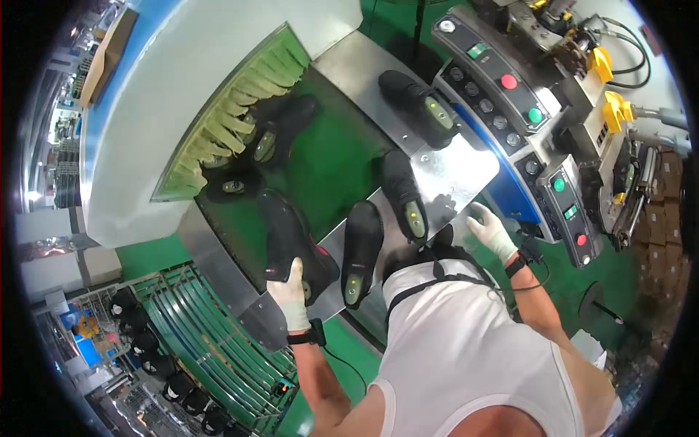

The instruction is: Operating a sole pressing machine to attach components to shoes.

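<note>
My left hand [290,297], in a white glove, has its fingers closed on the heel end of a black shoe [282,229] at the conveyor's near left edge. Another black shoe with a red trim [319,271] lies close against it. To the right, a black shoe [362,240] on a pale green last sits on the metal edge, heel toward me. My right hand [489,231], also gloved, hangs with fingers apart and nothing in it, beside the metal plate's near corner. Nearest to that hand is a black shoe on a last [404,197].
More black shoes [266,142] stand on the green belt [328,146] by the fringed curtain [237,109] of a white machine [167,87]. A further black shoe [419,105] rests on the metal plate. Button panels [502,80] stand at right, a roller rack [211,342] at lower left.
</note>
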